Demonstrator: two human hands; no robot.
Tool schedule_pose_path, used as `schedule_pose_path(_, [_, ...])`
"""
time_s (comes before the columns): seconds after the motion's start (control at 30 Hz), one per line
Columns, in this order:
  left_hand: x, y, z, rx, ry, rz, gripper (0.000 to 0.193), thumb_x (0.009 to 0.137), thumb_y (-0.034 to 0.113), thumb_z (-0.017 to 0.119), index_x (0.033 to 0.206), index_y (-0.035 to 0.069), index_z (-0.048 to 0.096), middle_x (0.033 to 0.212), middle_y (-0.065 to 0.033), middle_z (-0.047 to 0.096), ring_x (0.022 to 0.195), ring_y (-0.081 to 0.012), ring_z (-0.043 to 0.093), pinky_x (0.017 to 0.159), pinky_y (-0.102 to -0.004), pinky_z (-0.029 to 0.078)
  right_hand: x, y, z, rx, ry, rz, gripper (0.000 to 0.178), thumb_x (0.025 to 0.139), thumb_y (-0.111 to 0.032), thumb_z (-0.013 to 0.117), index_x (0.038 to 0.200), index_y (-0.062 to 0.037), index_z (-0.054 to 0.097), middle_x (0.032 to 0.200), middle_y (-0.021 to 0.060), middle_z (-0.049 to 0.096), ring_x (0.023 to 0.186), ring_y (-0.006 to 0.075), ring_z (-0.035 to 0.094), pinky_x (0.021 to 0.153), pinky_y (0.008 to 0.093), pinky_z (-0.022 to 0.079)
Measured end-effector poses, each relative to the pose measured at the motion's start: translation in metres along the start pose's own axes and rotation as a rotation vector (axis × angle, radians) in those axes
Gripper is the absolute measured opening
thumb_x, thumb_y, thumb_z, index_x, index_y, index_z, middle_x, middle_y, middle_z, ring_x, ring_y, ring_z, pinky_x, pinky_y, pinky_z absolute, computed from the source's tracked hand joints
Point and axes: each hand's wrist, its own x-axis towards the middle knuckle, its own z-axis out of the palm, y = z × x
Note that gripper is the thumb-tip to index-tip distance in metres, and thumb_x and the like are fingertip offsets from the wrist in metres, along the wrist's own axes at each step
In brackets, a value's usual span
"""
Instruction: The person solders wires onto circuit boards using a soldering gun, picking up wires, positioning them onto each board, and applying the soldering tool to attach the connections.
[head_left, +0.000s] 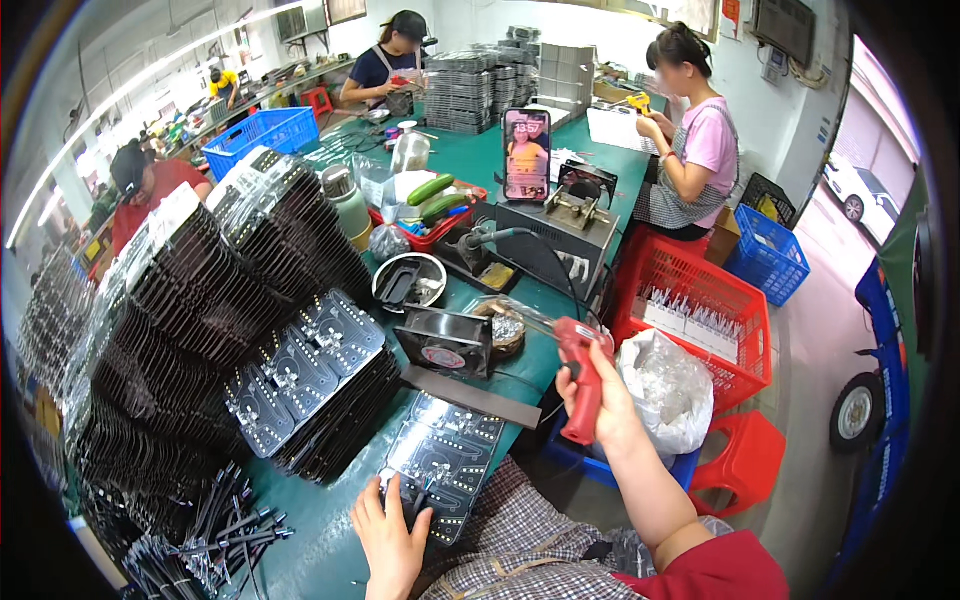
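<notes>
A dark circuit board (465,428) lies on the green bench in front of me, dotted with small pale parts. At its lower left rests my left hand (393,535), thumb and fingers around a short black cable (413,506) whose thin wire ends reach the middle of the board. My right hand (612,402) grips the red handle of a soldering gun (577,365), raised to the right of the board. The gun's tip points left over a round dish (508,330) with silvery material in it. A grey bar (470,397) lies along the board's far edge.
Tall stacks of circuit boards (310,375) stand left, with loose black cables (215,545) before them. A small black fan (443,345), phone (526,155) and soldering iron (490,237) are beyond. A red crate (745,340) and red stool (740,460) stand right. Co-workers sit across the bench.
</notes>
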Motion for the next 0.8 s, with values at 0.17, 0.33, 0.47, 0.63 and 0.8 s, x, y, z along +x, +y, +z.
schedule_pose_path(0.17, [-0.014, 0.000, 0.005, 0.043, -0.034, 0.010, 0.067, 0.071, 0.021, 0.076, 0.128, 0.001, 0.046, 0.131, -0.0226, 0.039, 0.120, -0.0390, 0.038, 0.100, -0.0490, 0.029, 0.063, -0.009, 0.027, -0.211, -0.071, -0.164, 0.041, 0.083, -0.019, 0.070, 0.120, -0.0144, 0.052, 0.113, 0.0054, 0.058, 0.090, 0.0302, 0.061, 0.072, 0.0342, 0.055])
schedule_pose_path(0.33, [-0.022, 0.000, 0.010, 0.018, 0.005, 0.013, 0.064, 0.071, 0.021, 0.075, 0.126, 0.001, 0.047, 0.131, -0.0224, 0.040, 0.121, -0.0397, 0.038, 0.100, -0.0503, 0.029, 0.099, -0.023, 0.031, -0.390, 0.093, -0.049, 0.044, 0.082, -0.028, 0.071, 0.121, -0.0163, 0.054, 0.104, 0.0006, 0.064, 0.085, 0.0228, 0.063, 0.068, 0.0318, 0.054])
schedule_pose_path(0.47, [-0.023, 0.000, 0.011, 0.117, 0.040, 0.077, 0.060, 0.080, 0.027, 0.067, 0.130, 0.003, 0.044, 0.126, -0.0243, 0.044, 0.114, -0.0403, 0.043, 0.098, -0.0506, 0.034, 0.135, -0.022, 0.006, -0.378, 0.025, -0.093, 0.043, 0.084, -0.036, 0.068, 0.121, -0.0160, 0.054, 0.101, 0.0024, 0.065, 0.077, 0.0220, 0.064, 0.056, 0.0300, 0.053])
schedule_pose_path(0.63, [-0.022, -0.006, 0.014, 0.115, 0.023, 0.034, 0.061, 0.073, 0.023, 0.073, 0.125, 0.002, 0.048, 0.129, -0.0215, 0.042, 0.120, -0.0398, 0.039, 0.100, -0.0514, 0.030, 0.163, -0.012, 0.012, -0.516, 0.041, -0.139, 0.044, 0.091, -0.050, 0.050, 0.123, -0.0199, 0.053, 0.094, 0.0055, 0.065, 0.064, 0.0172, 0.061, 0.044, 0.0271, 0.044])
schedule_pose_path(0.8, [-0.018, -0.011, 0.013, 0.092, -0.041, -0.001, 0.056, 0.079, 0.032, 0.067, 0.126, 0.009, 0.049, 0.126, -0.0187, 0.046, 0.121, -0.0363, 0.041, 0.096, -0.0508, 0.034, 0.173, -0.028, 0.019, -0.948, -0.022, -0.036, 0.042, 0.096, -0.043, 0.041, 0.131, -0.0197, 0.049, 0.136, -0.0039, 0.047, 0.101, 0.0188, 0.057, 0.070, 0.0350, 0.049])
